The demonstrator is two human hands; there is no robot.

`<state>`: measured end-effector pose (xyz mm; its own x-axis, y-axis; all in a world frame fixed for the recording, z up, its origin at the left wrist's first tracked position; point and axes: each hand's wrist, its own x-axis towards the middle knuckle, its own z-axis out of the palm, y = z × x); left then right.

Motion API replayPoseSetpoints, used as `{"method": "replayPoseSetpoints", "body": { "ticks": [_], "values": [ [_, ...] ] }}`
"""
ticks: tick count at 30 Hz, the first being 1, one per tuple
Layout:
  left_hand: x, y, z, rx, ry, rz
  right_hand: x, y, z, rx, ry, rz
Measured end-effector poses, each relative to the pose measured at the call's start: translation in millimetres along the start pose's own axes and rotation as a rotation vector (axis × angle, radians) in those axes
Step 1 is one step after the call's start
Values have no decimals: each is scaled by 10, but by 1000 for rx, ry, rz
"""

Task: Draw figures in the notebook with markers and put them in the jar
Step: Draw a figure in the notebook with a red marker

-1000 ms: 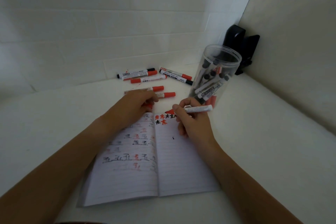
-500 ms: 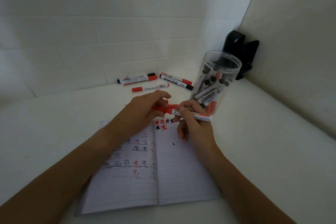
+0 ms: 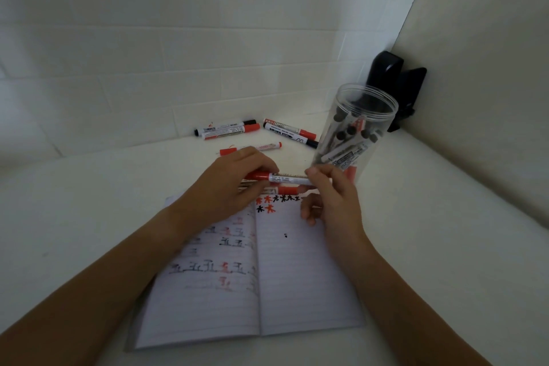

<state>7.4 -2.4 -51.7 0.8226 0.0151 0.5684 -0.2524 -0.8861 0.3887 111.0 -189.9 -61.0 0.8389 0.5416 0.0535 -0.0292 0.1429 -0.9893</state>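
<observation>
Marker and jar set up the one relation we care about, and the single head view gives it to us. We hold the red-capped marker level above the top edge of the open notebook, its long axis running left to right between our two hands. Our left hand curls round the capped red end; our right hand pinches the white barrel's other end between thumb and fingertips, its lower fingers loosely bent and holding nothing else. So both grips are closed on the same marker. The cap looks seated, though we cannot tell whether it is pressed fully home.

From the right grip, the clear jar stands just beyond and slightly to the right, its open mouth higher than the marker and already holding several markers. The right hand is plainly the nearer one. We judge that the marker must tip from level to upright before it can drop in. More markers lie on the counter beyond the left grip.
</observation>
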Motion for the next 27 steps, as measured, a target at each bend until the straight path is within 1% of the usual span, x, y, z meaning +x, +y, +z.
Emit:
{"method": "replayPoseSetpoints", "body": {
  "ticks": [3, 6, 8, 12, 15, 21, 27],
  "values": [
    [7, 21, 31, -92, -4, -11, 21, 43, -32, -86, -46, -1],
    [2, 38, 95, -163, -96, -46, 14, 74, -15, -199, -127, -21],
    [-4, 33, 127, -202, -119, -61, 7, 76, -15, -245, -159, -46],
    [-6, 36, 138, -187, -18, -26, -21, 82, -14, -340, -217, -101],
    [-15, 51, 151, -217, 38, -59, -35, 98, -13, -351, -235, -115],
    [-26, 78, 207, -254, 83, -99, -60, 145, -2, -387, -206, -159],
    [-41, 73, 199, -262, 63, -103, -46, 145, -4, -447, -181, -196]
  ]
}}
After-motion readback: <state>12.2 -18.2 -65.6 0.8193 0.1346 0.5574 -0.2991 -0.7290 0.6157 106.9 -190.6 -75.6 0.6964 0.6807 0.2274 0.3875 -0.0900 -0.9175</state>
